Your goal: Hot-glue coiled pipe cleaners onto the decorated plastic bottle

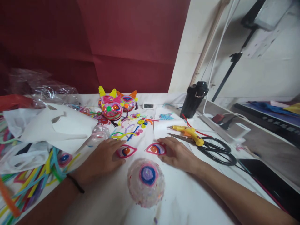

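Speckled ball [146,182] between both hands.

A white-topped table [187,200] carries a pale speckled ball with a blue-and-pink eye [146,182], two pink almond-shaped pipe-cleaner eyes [126,151] [155,148], a yellow glue gun [188,132], black-handled scissors [214,150] — and a black lidded cup [194,99].

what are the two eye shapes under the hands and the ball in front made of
Eye shapes, one at the left hand, one at the right hand: likely fuzzy pipe cleaners, coiled in pink, orange and blue lines.
Ball: pale, bumpy, speckled surface, perhaps foam or glitter; blurred, so unsure. A coiled eye sits on it.
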`<control>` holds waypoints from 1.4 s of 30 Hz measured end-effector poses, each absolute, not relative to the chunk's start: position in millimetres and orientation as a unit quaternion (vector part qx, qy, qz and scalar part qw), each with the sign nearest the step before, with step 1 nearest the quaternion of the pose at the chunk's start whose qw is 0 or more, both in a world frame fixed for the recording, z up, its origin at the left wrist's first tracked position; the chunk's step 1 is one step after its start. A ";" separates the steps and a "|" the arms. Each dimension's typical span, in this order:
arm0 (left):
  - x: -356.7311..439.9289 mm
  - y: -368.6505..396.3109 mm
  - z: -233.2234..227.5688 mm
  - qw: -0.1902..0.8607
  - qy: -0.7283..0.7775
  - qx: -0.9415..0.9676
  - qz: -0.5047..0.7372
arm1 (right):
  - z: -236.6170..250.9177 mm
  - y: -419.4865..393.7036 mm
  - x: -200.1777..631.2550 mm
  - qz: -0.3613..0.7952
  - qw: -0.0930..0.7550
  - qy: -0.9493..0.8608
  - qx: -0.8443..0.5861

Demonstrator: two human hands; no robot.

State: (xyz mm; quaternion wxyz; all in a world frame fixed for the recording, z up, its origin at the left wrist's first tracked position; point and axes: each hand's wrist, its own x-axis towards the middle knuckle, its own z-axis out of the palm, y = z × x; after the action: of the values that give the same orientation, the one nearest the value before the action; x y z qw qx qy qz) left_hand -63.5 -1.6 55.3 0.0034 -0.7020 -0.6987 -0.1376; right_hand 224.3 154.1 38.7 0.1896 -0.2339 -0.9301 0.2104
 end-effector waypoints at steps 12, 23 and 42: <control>-56.6 -1.4 50.8 0.012 -0.685 -0.716 -0.133 | 39.4 146.8 218.5 0.204 0.216 -0.921 -0.252; -57.0 -1.1 51.1 0.001 -0.677 -0.723 -0.141 | 30.7 146.4 213.2 0.178 0.257 -0.916 -0.252; -54.4 3.3 35.7 -0.038 -0.679 -0.708 -0.193 | 24.2 146.8 209.5 0.168 0.286 -0.914 -0.232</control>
State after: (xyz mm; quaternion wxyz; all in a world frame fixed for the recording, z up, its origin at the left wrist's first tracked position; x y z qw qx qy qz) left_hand -54.4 3.3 35.7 -0.0376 -0.7077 -0.6787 -0.1927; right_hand 209.5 146.8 24.2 0.2858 -0.2318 -0.9145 0.1682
